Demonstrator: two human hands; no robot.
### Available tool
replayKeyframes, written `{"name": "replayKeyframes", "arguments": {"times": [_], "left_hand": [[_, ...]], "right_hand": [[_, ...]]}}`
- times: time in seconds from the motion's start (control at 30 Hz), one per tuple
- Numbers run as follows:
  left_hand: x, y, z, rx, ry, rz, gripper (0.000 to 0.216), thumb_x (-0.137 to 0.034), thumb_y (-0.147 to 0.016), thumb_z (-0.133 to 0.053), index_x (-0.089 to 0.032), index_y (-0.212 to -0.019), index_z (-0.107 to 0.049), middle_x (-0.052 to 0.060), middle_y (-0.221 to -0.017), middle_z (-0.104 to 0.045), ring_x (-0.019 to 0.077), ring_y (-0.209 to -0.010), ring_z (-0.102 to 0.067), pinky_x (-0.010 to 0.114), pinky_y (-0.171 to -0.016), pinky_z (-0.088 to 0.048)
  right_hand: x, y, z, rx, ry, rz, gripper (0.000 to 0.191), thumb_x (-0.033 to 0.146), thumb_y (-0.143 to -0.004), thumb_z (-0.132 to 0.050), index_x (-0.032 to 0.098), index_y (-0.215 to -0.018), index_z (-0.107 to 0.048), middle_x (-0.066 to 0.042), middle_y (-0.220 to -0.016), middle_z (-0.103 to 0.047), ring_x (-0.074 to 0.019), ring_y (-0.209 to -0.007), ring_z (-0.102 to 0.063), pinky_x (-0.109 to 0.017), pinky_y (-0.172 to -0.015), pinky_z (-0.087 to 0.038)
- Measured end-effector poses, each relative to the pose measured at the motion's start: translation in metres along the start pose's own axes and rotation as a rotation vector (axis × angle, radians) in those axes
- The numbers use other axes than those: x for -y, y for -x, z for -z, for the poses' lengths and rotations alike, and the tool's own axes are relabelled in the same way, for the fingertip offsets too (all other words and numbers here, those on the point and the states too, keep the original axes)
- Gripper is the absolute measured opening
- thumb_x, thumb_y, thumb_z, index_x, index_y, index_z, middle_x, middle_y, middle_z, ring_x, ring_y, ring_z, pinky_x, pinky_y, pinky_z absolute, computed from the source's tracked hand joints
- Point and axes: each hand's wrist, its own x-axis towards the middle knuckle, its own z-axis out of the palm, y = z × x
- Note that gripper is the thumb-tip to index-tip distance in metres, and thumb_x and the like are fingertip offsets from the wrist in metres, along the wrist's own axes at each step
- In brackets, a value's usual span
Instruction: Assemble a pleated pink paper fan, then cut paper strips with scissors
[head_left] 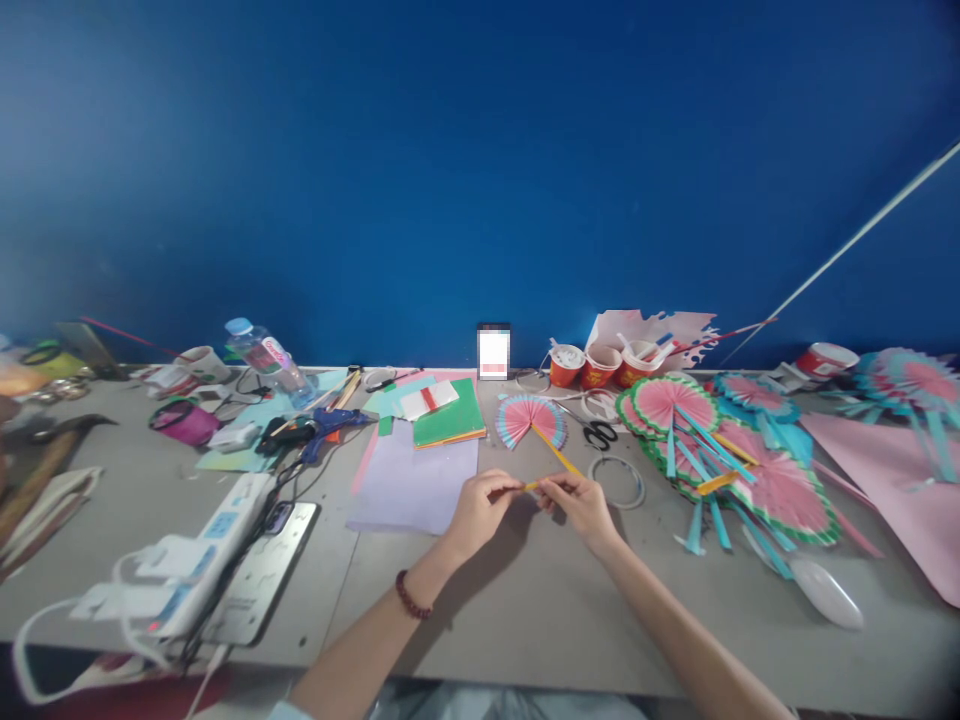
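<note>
Both hands meet over the middle of the table around a narrow yellow paper strip (532, 486). My left hand (480, 510) pinches one end of it between thumb and fingertips; a beaded bracelet (413, 595) circles that wrist. On the strip's other end, the fingers of my right hand (581, 508) are closed. Just beyond lies a pink and blue pleated paper fan (517, 420), opened out. A yellow handle (556, 448) runs from its base towards my right hand; whether it joins the pinched strip is hidden. A roll of tape (634, 497) lies right of my right hand.
Black scissors (600, 434) and red paper cups (602, 368) stand behind the tape. Several finished fans (787, 480) cover the right side. Coloured sheets (420, 490), a blue glue gun (330, 425), a phone (262, 580), a power strip (217, 550) and a bottle (270, 360) lie left.
</note>
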Motion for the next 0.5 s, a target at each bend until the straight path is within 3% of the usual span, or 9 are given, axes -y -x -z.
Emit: {"name": "replayKeyframes", "arguments": {"times": [0.33,0.5], "left_hand": [[0.004,0.001,-0.003,0.003,-0.008,0.042,0.012,-0.015,-0.079,-0.060,-0.016,-0.078,-0.073,0.006,-0.079,-0.071,0.0157,-0.073,-0.066,0.025,-0.068,-0.053],[0.000,0.001,0.000,0.021,0.001,0.036,0.015,-0.012,-0.079,-0.059,-0.017,-0.079,-0.073,0.006,-0.081,-0.072,0.0156,-0.073,-0.066,0.025,-0.069,-0.053]], "right_hand": [[-0.006,-0.002,0.000,0.078,-0.093,-0.040,0.046,0.059,-0.059,-0.075,0.016,-0.068,-0.062,-0.002,-0.053,-0.066,-0.0130,-0.045,-0.059,-0.021,-0.039,-0.040],[-0.009,-0.003,0.001,0.157,-0.143,-0.102,0.047,0.053,-0.054,-0.080,0.015,-0.079,-0.067,-0.003,-0.059,-0.069,-0.0132,-0.047,-0.061,-0.021,-0.041,-0.042]]}}
